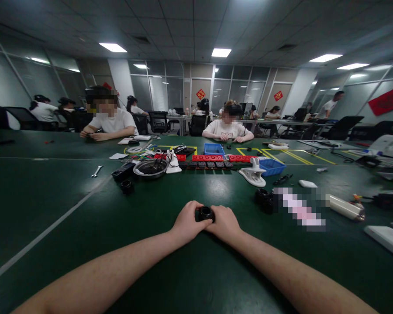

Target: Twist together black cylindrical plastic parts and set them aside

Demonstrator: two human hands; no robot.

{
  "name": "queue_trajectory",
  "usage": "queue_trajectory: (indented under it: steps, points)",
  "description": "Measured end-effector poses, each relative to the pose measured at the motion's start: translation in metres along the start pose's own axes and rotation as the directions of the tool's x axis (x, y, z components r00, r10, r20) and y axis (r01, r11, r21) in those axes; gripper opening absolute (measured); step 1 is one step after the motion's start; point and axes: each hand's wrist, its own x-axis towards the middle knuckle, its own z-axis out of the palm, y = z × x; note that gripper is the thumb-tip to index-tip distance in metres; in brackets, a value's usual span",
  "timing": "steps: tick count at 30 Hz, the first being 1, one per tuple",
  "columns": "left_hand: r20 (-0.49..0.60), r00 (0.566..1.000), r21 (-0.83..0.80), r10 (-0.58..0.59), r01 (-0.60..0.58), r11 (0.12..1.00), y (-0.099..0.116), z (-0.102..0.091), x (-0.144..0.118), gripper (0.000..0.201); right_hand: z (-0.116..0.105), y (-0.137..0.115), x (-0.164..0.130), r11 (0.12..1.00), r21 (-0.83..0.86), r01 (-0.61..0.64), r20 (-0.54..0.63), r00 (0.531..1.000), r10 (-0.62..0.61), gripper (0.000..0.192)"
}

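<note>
From my remote post I have the left hand [187, 223] and right hand [227, 223] on either side of a round part [206, 213], near the middle of the table [134, 257]. Ahead, power strips [208, 158] run crosswise, a bin [214, 151] behind them. Ahead to the left: another round part [127, 186], a dish [152, 176] beyond it, a wrench [97, 171] farther left. Ahead to the right: a clamp [253, 174], a second bin [274, 169] beside it, more round parts [265, 200] nearer me. Two people [113, 121] sit opposite.

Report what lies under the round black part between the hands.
Green tabletop shows around the left hand and right hand; directly beneath, the round black part and the hands hide everything, so nothing there can be seen.
</note>
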Motion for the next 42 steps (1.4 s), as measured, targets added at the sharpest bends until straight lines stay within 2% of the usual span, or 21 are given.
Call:
queue_trajectory:
  steps: [4,7,9,11,13,15,20,23,25,28,32,35,38,40,42]
  points:
    - [0.015,1.0,-0.012,0.026,-0.026,1.0,-0.001,-0.002,0.003,0.029,-0.003,-0.001,-0.002,0.999,-0.04,0.015,-0.044,0.999,-0.017,0.032]
    - [0.098,0.993,-0.041,0.071,-0.067,0.997,-0.004,-0.007,0.007,0.031,-0.006,0.011,0.002,0.984,0.147,0.098,-0.02,0.995,-0.096,0.049]
    - [0.17,0.98,-0.074,0.099,-0.087,0.993,-0.008,-0.01,0.01,0.036,-0.008,0.022,0.006,0.918,0.348,0.19,0.05,0.974,-0.22,0.058]
    - [0.216,0.969,-0.109,0.117,-0.095,0.99,-0.012,-0.012,0.012,0.043,-0.012,0.031,0.009,0.818,0.527,0.228,0.11,0.937,-0.332,0.057]
    - [0.246,0.959,-0.124,0.141,-0.113,0.986,-0.014,-0.014,0.013,0.045,-0.015,0.037,0.012,0.729,0.651,0.211,0.151,0.905,-0.397,0.05]
    - [0.269,0.948,-0.123,0.168,-0.139,0.983,-0.014,-0.015,0.013,0.041,-0.017,0.039,0.013,0.685,0.706,0.18,0.181,0.889,-0.421,0.045]
    - [0.269,0.942,-0.131,0.202,-0.172,0.976,-0.01,-0.017,0.013,0.036,-0.017,0.038,0.015,0.696,0.704,0.138,0.227,0.886,-0.405,0.026]
    - [0.26,0.943,-0.125,0.207,-0.18,0.976,-0.01,-0.017,0.012,0.036,-0.016,0.038,0.015,0.656,0.75,0.079,0.246,0.888,-0.389,0.024]
    - [0.256,0.948,-0.117,0.191,-0.166,0.979,-0.01,-0.016,0.012,0.037,-0.014,0.037,0.015,0.661,0.748,0.06,0.245,0.901,-0.359,0.025]
    - [0.226,0.963,-0.08,0.144,-0.129,0.988,-0.009,-0.014,0.009,0.038,-0.01,0.033,0.014,0.763,0.643,0.069,0.214,0.94,-0.265,0.027]
    - [0.116,0.993,-0.012,0.031,-0.03,0.999,-0.004,-0.01,0.005,0.036,0.0,0.018,0.008,0.925,0.377,0.034,0.115,0.99,-0.083,0.033]
    - [0.061,0.998,-0.009,0.006,-0.005,1.0,-0.002,-0.01,0.004,0.033,0.005,0.007,0.004,0.984,0.177,-0.013,0.019,1.0,0.01,0.033]
    - [0.076,0.997,-0.024,0.021,-0.019,1.0,-0.005,-0.012,0.006,0.034,0.004,0.005,0.002,0.992,0.129,0.008,-0.025,1.0,-0.005,0.041]
    - [0.117,0.992,-0.039,0.052,-0.048,0.998,-0.008,-0.014,0.009,0.035,0.001,0.009,0.004,0.968,0.234,0.087,-0.022,0.996,-0.084,0.051]
    - [0.173,0.98,-0.062,0.093,-0.084,0.995,-0.01,-0.016,0.011,0.036,-0.004,0.016,0.006,0.901,0.392,0.187,0.012,0.978,-0.208,0.057]
